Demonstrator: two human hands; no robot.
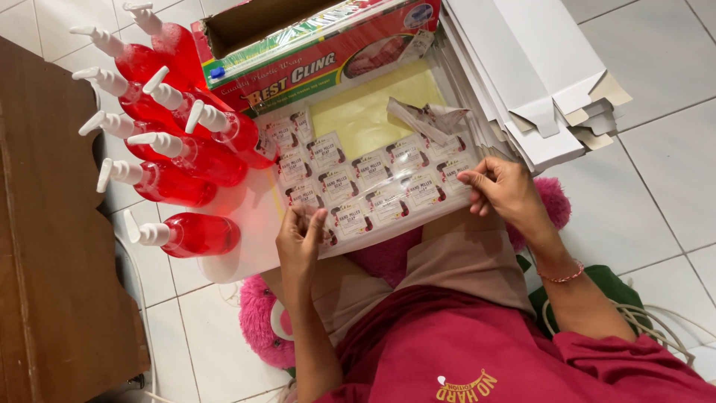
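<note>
Low in the frame, your knees carry a white board [246, 224], and on it lies the label sheet [373, 179]. Your left hand [300, 240], at lower centre, has its grip closed on the near edge of the sheet; thumb and fingers pinch there, on a label or on the edge itself, I cannot tell which. Your right hand [506, 188], right of centre, presses its bent fingertips on the right edge of the sheet, and the grip is half closed with nothing inside it. A pink plush toy [261, 321] lies under your legs on the tiled floor [656, 149]. Further up, at the upper left, red pump bottles [186, 157] lie together beside the sheet. At the top centre a cling wrap box [321, 60] touches the far end of the sheet. At the upper right stands a stack of flat white cartons [537, 67].
</note>
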